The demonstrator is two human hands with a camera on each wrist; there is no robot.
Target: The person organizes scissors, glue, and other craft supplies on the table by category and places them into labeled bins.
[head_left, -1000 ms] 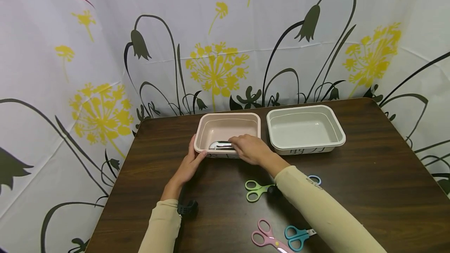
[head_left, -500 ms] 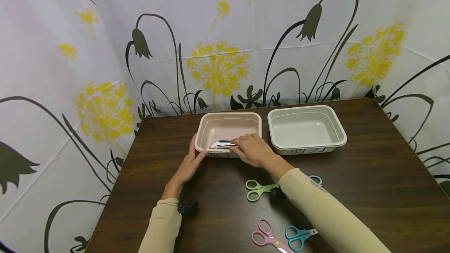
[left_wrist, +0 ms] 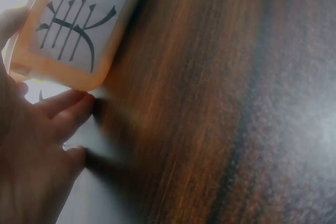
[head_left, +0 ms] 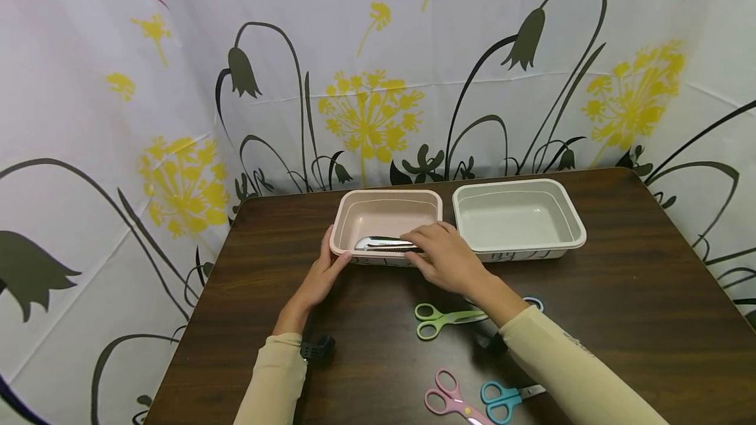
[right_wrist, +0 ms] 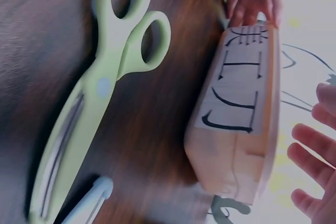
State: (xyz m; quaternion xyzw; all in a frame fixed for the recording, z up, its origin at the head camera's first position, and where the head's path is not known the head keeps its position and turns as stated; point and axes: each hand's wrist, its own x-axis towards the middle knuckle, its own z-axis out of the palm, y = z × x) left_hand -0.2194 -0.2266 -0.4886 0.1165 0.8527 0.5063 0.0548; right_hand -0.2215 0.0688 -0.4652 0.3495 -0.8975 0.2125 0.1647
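Note:
A pink plastic bin (head_left: 386,215) with paper labels on its front stands near the table's back edge. Inside, along the front wall, lie utility knives (head_left: 382,242) with white and black handles; their right ends are partly covered by my right hand in the head view. My left hand (head_left: 319,275) grips the bin's front left corner, the thumb near the front rim and the fingers down the side. Over the bin's front right part hovers my right hand (head_left: 450,258). The right wrist view shows its fingers (right_wrist: 312,163) spread, with nothing between them.
A pale grey bin (head_left: 512,218) stands right of the pink one. In front lie green scissors (head_left: 451,317), pink scissors (head_left: 451,399), teal scissors (head_left: 502,401) and a light blue handle (head_left: 535,302) partly behind my right arm. A patterned curtain (head_left: 366,31) hangs behind the table.
My right hand has drawn back to the right and let go of the knives, and more of them shows. The left hand keeps its hold on the pink bin.

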